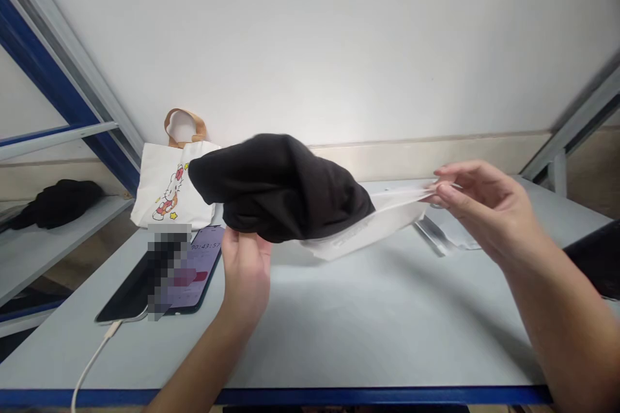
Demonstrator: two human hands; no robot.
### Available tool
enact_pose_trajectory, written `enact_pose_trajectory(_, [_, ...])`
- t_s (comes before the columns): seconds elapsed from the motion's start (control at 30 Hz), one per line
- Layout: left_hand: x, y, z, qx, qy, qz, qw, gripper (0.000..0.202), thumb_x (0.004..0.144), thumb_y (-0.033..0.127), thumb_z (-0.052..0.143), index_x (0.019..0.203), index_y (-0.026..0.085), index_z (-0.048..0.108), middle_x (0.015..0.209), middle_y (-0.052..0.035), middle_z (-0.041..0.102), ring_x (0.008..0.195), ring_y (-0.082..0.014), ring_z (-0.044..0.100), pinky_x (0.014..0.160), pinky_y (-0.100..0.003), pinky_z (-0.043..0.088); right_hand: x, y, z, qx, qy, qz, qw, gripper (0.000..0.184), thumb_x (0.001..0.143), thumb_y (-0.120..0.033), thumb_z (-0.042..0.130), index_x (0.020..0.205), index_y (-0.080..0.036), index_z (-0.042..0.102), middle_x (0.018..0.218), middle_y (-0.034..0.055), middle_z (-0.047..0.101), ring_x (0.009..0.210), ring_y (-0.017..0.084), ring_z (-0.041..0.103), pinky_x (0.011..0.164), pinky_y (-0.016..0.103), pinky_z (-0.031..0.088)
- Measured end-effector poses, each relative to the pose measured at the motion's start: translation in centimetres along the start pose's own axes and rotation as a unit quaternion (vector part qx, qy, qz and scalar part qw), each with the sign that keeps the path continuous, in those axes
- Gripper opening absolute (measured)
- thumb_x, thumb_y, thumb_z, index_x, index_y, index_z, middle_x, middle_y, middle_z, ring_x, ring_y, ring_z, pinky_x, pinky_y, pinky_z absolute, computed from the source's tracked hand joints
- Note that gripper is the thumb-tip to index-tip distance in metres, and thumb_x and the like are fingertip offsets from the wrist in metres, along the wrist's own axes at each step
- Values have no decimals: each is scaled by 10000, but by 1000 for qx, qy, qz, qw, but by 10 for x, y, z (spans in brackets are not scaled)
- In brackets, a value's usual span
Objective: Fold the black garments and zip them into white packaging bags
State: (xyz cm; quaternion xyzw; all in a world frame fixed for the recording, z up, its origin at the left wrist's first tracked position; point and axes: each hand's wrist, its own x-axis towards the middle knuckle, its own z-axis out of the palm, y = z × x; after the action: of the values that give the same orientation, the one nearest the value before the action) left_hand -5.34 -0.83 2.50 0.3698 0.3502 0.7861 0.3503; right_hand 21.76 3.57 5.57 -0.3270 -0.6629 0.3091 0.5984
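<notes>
The right hand is closed in a thumb-and-finger pinch on the edge of a white plastic bag, which extends toward 9 o'clock. The left hand bears a soft black fabric garment at its 12 o'clock; the fingers are hidden, so closure cannot be determined. The garment's end touches the bag's mouth. Both hands are above a pale grey table. Near the right hand at 9 o'clock lies a silver-and-white packet. From the left hand: a white canvas tote bag with tan handles at 11 o'clock; a purple-screened smartphone and a black smartphone with a white charging cable toward 9 o'clock; a black folded cloth on a white shelf, farther out at 10 o'clock.
</notes>
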Motion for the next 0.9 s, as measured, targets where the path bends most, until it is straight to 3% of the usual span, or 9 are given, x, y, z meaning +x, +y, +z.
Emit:
enact_pose_trajectory(0.2, [27, 11, -8, -86, 59, -68, 992, 292, 849, 324, 532, 1116, 231, 607, 1186, -15, 630, 1163, -183, 538, 1000, -299, 434, 9, 4, 3, -6, 133, -67, 989, 118, 708, -227, 736, 796, -217, 658, 778, -5, 617, 737, 108, 612, 764, 262, 524])
enact_pose_trajectory(0.3, [22, 10, -9, -72, 72, -112, 989, 262, 844, 322, 553, 1079, 229, 625, 1146, -13, 651, 1156, -185, 544, 990, -290, 445, 18, 17, -7, 45, 183, -41, 981, 195, 667, -262, 758, 822, -228, 645, 781, -10, 608, 784, 119, 607, 852, 305, 495])
enact_pose_trajectory(0.37, [13, 7, -6, -43, 58, -169, 983, 268, 835, 341, 577, 1071, 225, 628, 1119, -25, 664, 1150, -199, 550, 984, -301, 451, 23, 34, -13, 24, 188, -1, 982, 257, 654, -305, 756, 873, -240, 640, 772, -14, 602, 797, 136, 607, 859, 332, 488])
enact_pose_trajectory(0.5, [-5, -3, 0, 17, -11, -275, 961, 388, 788, 430, 629, 1118, 228, 604, 1167, -58, 639, 1136, -245, 559, 957, -348, 469, 25, 70, -15, -115, 111, 45, 986, 178, 708, -337, 684, 846, -234, 642, 798, 13, 621, 778, 174, 609, 801, 366, 501])
enact_pose_trajectory(0.6, [-10, -11, -1, 32, -66, -321, 944, 431, 782, 470, 622, 1155, 257, 583, 1191, -65, 625, 1114, -250, 575, 935, -367, 475, 21, 82, -11, -251, 43, 37, 966, 123, 782, -288, 562, 872, -236, 628, 891, 41, 640, 863, 194, 609, 821, 371, 490])
enact_pose_trajectory(0.73, [-9, -15, -5, 33, -113, -306, 945, 417, 792, 455, 606, 1161, 264, 581, 1190, -59, 625, 1097, -243, 583, 904, -363, 482, 14, 85, -10, -392, 5, 66, 917, 202, 807, -214, 450, 926, -219, 615, 890, 61, 634, 862, 207, 609, 794, 375, 494])
enact_pose_trajectory(0.9, [-6, -16, -12, 50, -166, -273, 946, 394, 812, 436, 556, 1147, 230, 590, 1137, -60, 646, 999, -227, 626, 802, -323, 516, 10, 87, -9, -481, -34, 45, 875, 276, 814, -210, 418, 1008, -189, 612, 1035, 130, 582, 961, 291, 571, 817, 467, 460])
